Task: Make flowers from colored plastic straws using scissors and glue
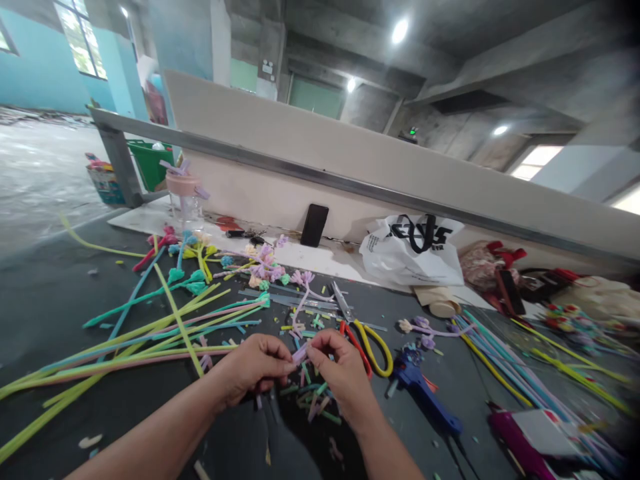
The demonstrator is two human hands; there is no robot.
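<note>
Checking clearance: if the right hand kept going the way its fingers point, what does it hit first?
The right hand points left, pinching a short purple piece. It would probably meet the left hand first; their fingertips already almost touch at that piece.

On the dark counter [60, 293] lie red-and-yellow-handled scissors [363, 337] and a blue glue gun [425, 393]. Farther back, a black phone [315, 225] leans on the pale partition [350, 153], near a white plastic bag [413, 253] and a pink-lidded clear bottle [185, 197].
</note>
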